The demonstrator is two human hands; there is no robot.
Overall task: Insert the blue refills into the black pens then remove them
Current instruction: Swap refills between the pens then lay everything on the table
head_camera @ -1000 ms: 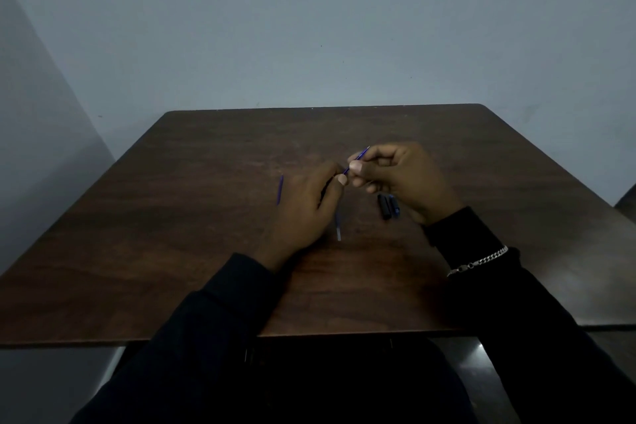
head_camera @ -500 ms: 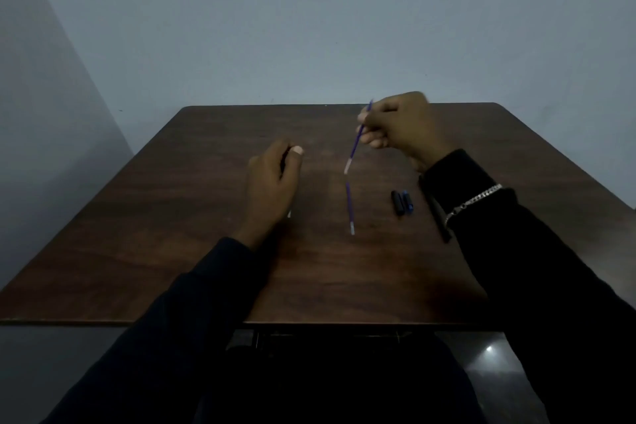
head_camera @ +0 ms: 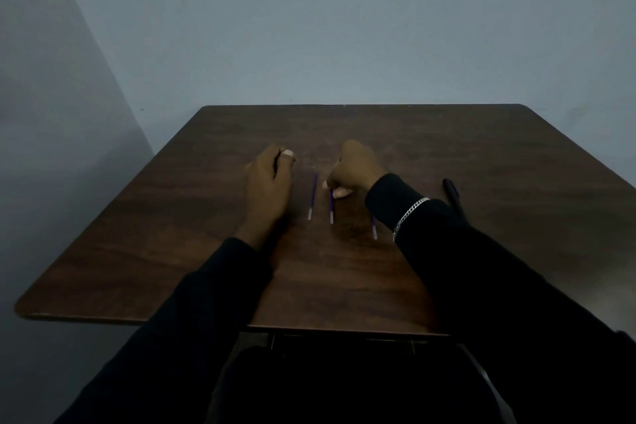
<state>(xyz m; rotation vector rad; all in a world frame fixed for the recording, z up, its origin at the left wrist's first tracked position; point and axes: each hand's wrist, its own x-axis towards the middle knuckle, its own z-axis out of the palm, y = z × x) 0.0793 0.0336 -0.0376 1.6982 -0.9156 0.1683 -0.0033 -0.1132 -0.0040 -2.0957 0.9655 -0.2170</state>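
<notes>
Three blue refills [head_camera: 312, 195] lie bare on the table [head_camera: 516, 155], so removal looks mostly done; right hand [head_camera: 354, 167] pinches the middle refill [head_camera: 331, 206]; left hand [head_camera: 270, 182] curled, contents unclear; black pen [head_camera: 453, 194] far right

Dim room: brown wooden table [head_camera: 344, 279] against grey-blue wall [head_camera: 344, 27].

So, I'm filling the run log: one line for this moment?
left hand: closed on black pen, on table | right hand: setting middle blue refill down | left blue refill: lying loose
</notes>
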